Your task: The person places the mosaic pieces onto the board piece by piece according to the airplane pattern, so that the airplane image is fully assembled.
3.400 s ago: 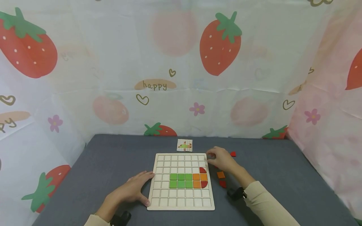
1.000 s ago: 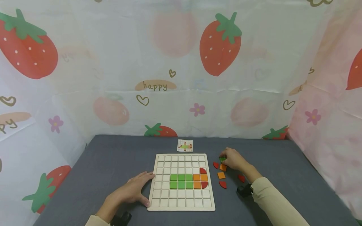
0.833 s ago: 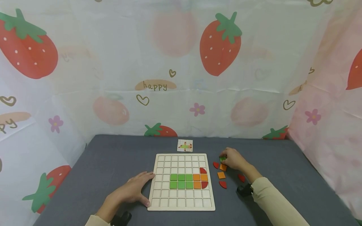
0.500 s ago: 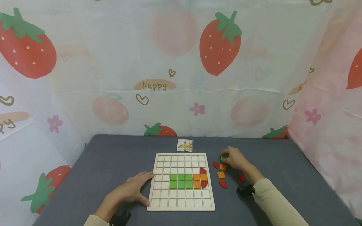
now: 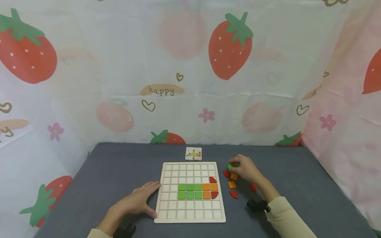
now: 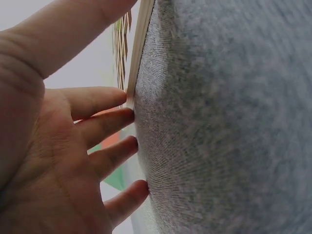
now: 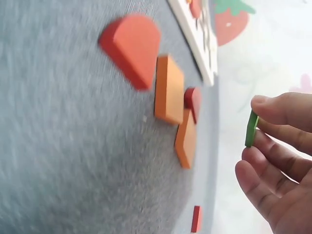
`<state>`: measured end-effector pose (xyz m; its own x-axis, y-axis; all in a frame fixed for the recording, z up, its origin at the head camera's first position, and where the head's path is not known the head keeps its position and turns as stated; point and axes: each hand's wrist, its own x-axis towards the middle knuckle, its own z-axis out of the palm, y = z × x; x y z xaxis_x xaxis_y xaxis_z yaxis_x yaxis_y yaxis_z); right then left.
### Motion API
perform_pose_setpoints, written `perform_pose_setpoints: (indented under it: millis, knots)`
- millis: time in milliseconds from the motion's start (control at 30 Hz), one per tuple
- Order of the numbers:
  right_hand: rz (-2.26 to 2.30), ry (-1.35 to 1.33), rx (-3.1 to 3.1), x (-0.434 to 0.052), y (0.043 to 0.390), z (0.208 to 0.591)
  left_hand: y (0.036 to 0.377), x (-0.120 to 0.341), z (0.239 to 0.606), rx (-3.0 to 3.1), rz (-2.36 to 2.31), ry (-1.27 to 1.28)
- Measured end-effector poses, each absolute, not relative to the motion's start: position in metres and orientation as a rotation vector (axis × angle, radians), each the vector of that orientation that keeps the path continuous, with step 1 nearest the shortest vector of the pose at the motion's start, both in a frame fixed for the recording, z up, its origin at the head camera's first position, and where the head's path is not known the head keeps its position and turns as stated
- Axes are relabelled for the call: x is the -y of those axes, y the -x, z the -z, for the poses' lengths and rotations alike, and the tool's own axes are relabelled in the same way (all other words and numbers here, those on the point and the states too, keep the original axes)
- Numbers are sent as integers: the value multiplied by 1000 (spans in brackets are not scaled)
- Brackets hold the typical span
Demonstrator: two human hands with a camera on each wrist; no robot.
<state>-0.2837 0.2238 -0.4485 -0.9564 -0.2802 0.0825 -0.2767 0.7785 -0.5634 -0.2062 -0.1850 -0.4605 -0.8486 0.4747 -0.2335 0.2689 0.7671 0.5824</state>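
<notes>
**Green tile (image 7: 251,129): small, stiff and likely very light in the fingertips**

Pinched between the thumb and fingertips of the right hand (image 5: 245,168), the tile shows nearly edge-on in the right wrist view, raised above the worktop (image 5: 128,162). The thumb meets one end of it; just how the fingers behind it bear is partly hidden. That hand is closed down only to the tile's small span, its remaining fingers loosely bent. The left hand (image 5: 135,200) is spread wide, gripping nothing, thumb and fingers touching the near-side rim of the pale grid board (image 5: 190,220) between the hands.

By its look the tile should be hard and rigid, not fragile, with a smooth painted face that might slide under a careless pinch. Opposite edges seem the best hold, with light pressure. The board is broad and flat, so its rim is the place to steady it.

Loose pieces probably handle alike: two orange squares (image 5: 232,184) lie just on the wrist side of the right fingertips, and a red quarter-circle (image 5: 233,194) lies nearer the person. Its curved side may roll out of a pinch; straight sides should grip better.
</notes>
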Motion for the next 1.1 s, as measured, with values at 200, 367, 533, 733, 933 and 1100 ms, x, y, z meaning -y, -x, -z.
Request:
perform_pose_setpoints:
  millis: [200,367,533,733,933,1100]
  knots:
    - [1002,482,-2955,-216,272,444,204,184,459,-2604,-779,-570]
    - [1024,485,-2948,-208,264,442,202,183,458,-2595,-799,-585]
    - [1032,503,-2929,-199,259,439,201,183,456,-2585,-789,-591]
    - [1083,515,-2910,-189,254,437,202,182,456,-2593,-774,-597]
    - [1068,598,-2923,-179,252,439,202,182,457,-2605,-776,-576]
    - [1097,637,-2905,-171,250,440,203,180,459,-2619,-774,-572]
